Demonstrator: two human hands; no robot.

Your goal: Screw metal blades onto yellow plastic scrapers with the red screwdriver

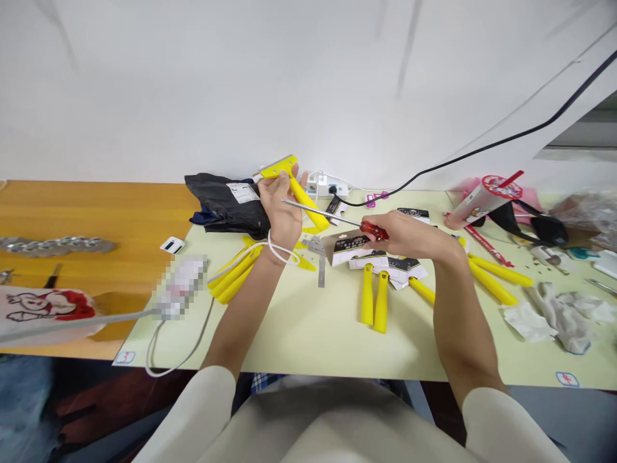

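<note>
My left hand (283,207) is raised over the back of the table and grips a yellow scraper (304,200) near its head, the handle slanting down to the right. A white cable loops round that wrist. My right hand (400,233) is closed on the red handle of a screwdriver (332,217), whose long metal shaft points left, passing in front of the scraper's handle as seen from here. Beneath lie flat metal blades (321,270) and black-and-white printed cards (351,243). Loose yellow handles (380,302) rest near my right forearm, with more yellow handles (236,276) beside my left forearm.
A black plastic parcel (226,206) lies at the back left, by a power strip (325,186). On the right stand a cup with a red straw (484,199), crumpled tissues (569,315) and more yellow handles (496,280). A black cable (506,136) hangs across the wall.
</note>
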